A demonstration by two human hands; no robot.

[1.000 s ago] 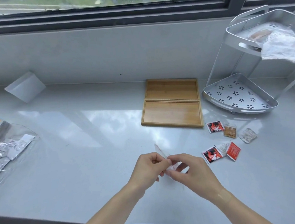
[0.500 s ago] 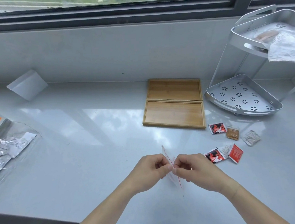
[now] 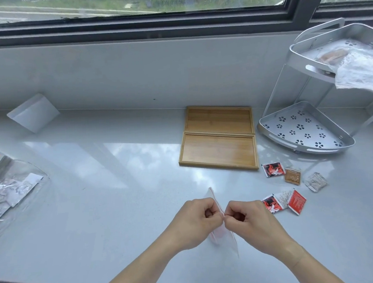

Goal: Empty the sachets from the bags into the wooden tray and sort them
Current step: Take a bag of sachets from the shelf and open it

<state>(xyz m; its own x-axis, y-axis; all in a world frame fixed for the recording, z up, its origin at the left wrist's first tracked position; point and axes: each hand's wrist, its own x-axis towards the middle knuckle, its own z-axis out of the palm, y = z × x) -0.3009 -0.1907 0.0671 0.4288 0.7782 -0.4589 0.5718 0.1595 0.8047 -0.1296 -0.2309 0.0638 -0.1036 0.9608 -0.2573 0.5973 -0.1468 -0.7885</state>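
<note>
White counter (image 3: 96, 204) under the window carries the wooden tray (image 3: 218, 152), empty, ahead and slightly right of the hands; loose sachets (image 3: 284, 203) lie nearer the right hand (image 3: 250, 221), which with the left hand (image 3: 194, 221) pinches a clear bag (image 3: 224, 238)

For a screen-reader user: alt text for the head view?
Both hands, left hand and right hand, pinch a small clear bag above a white counter. Six sachets lie loose beside an empty wooden tray.
</note>
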